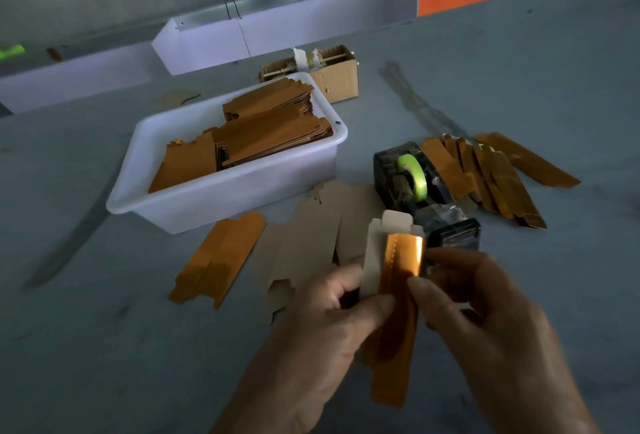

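A person's two hands work a gold-faced carton blank (394, 340) just in front of a black tape dispenser (420, 191) on a grey tabletop (104, 347). The blank is held off the tabletop and stands nearly upright, on the near side of the dispenser, with its pale grey upper flaps overlapping the dispenser's front end in the view. The left hand (322, 322) has a close grip on the blank's left edge, thumb on the gold face and fingers curled behind. The right hand (485, 322) pinches the right edge, its thumb tip on the gold face and the fingers tucked behind.

A roll of green tape (412, 170) sits in the dispenser. To the right of the dispenser, touching or just beside it, lies a loose pile of folded gold pieces (491, 177). To the dispenser's left, several blanks lie grey side up (322, 225), and farther left one flat blank lies gold side up (218, 260). Beyond these, left of the dispenser and slightly behind it, stands a white plastic tub (221, 198) with stacks of gold blanks (270, 135) in it. A small open cardboard box (336, 80) sits well behind the dispenser, just past the tub's far corner.
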`<act>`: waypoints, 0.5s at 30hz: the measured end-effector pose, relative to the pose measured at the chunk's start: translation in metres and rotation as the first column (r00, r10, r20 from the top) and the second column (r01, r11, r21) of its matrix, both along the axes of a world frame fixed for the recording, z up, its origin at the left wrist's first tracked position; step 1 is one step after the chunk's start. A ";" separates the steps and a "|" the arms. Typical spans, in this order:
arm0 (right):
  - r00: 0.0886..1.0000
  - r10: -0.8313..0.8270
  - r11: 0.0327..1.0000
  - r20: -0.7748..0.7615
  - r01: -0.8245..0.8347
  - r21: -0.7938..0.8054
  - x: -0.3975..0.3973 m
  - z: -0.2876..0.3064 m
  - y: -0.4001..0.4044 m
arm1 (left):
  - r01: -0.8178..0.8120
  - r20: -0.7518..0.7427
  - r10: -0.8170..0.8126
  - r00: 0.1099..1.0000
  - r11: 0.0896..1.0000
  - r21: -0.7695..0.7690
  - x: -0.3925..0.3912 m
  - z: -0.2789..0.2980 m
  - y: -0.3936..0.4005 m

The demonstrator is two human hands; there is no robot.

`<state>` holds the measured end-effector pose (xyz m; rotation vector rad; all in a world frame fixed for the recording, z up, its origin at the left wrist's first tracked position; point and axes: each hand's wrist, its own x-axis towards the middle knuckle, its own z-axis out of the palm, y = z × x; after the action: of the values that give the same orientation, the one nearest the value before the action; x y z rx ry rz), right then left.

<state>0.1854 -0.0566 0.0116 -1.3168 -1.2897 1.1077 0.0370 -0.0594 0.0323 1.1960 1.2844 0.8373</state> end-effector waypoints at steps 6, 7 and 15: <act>0.898 0.101 0.943 -0.429 -0.225 -0.247 0.002 0.000 0.007 | 0.022 0.020 -0.022 1.000 0.999 -0.045 0.006 0.002 -0.001; 0.888 0.084 0.941 -0.452 -0.220 -0.256 0.003 -0.001 0.008 | -0.012 0.017 0.013 1.000 0.999 -0.041 0.007 0.001 -0.001; 0.875 0.002 0.955 -0.484 -0.145 -0.258 0.005 0.004 0.007 | -0.239 -0.140 0.272 0.952 0.948 0.211 0.022 -0.007 -0.009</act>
<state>0.1909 -0.0496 0.0153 -1.0986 -0.8325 1.6063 0.0588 -0.0687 0.0249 1.2895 1.5482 1.0881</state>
